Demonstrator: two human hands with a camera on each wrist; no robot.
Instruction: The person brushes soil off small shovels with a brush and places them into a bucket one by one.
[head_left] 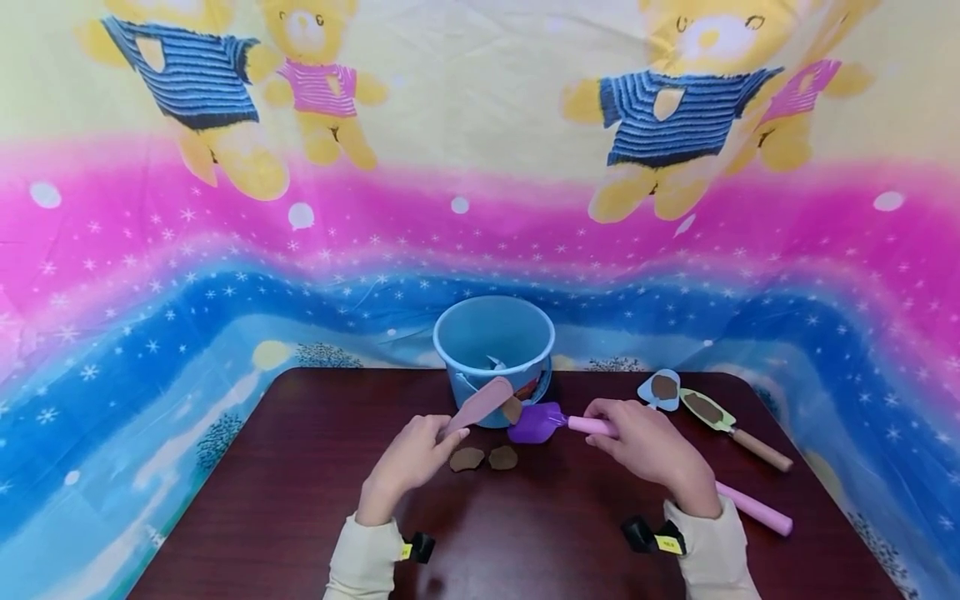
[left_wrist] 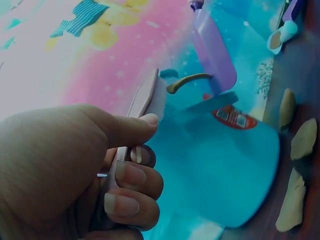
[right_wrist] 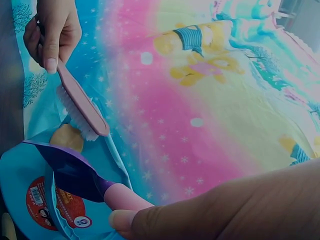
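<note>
My left hand (head_left: pixel 411 457) grips a pink brush (head_left: pixel 480 403) whose white bristles (right_wrist: pixel 75 111) show in the right wrist view. The handle of a purple toy shovel (head_left: pixel 536 423) is held in my right hand (head_left: pixel 648 442), its blade pointing left in front of the blue bucket (head_left: pixel 491 327). Between bristles and blade is a flat brown piece (right_wrist: pixel 67 137), right at the blade's edge and overlapping the bucket in this view. Two more flat brown pieces (head_left: pixel 467 459) lie on the table below the brush in the head view.
Inside the bucket is a small whitish thing (head_left: pixel 496 363). On the table's right lie a light blue scoop (head_left: pixel 647 389) and a green scoop with a wooden handle (head_left: pixel 761 450), each bearing a brown piece. A pink handle (head_left: pixel 757 510) sticks out behind my right wrist. Printed cloth hangs behind the table.
</note>
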